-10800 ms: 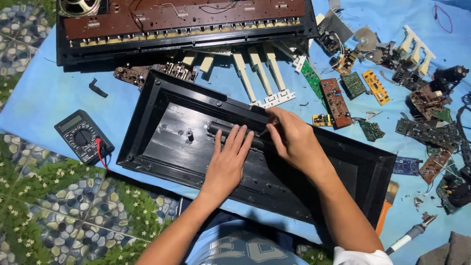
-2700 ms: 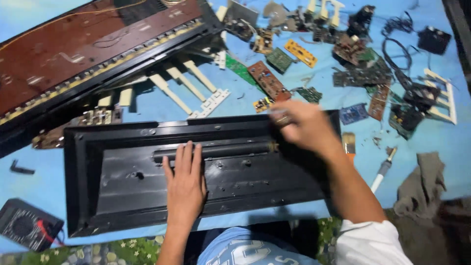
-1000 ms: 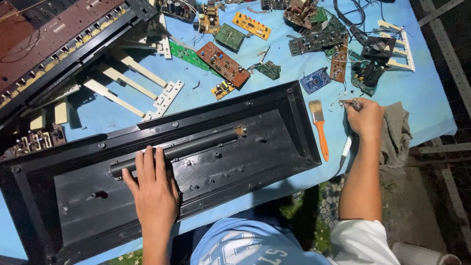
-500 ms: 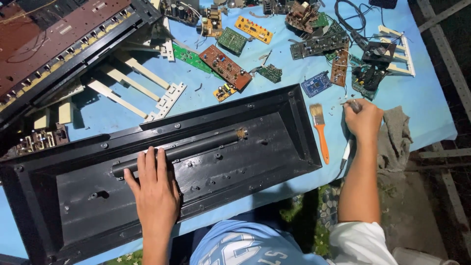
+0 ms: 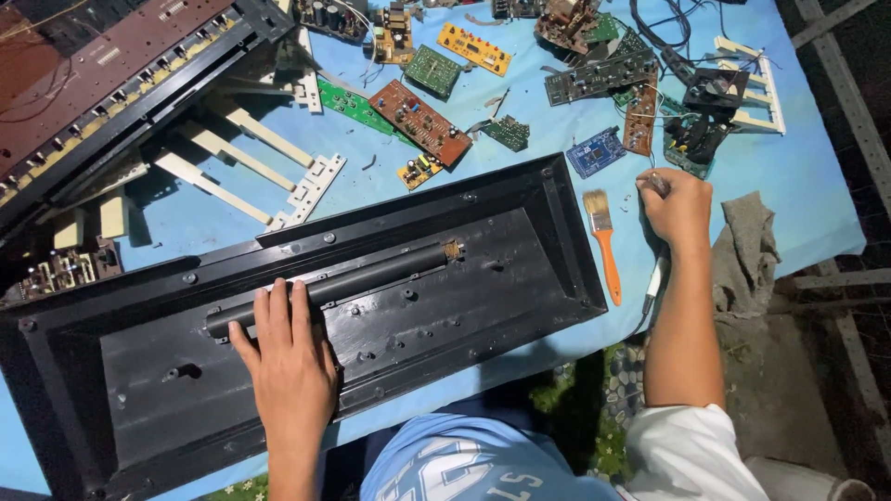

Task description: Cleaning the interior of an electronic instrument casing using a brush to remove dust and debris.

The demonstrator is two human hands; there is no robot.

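While flat on one black casing (image 5: 520,241), one left hand (image 5: 292,366).

Single head cam, looking steeply down, close over black casing (image 5: 306,334) & hands.

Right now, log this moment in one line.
left hand: flat on black case | right hand: closed on small item | orange brush: beside

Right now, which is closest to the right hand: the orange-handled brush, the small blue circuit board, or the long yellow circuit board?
1. Orange-handled brush, just left of the right hand.
2. Small blue circuit board, up and left.
3. Long yellow circuit board, far up, near the top edge.
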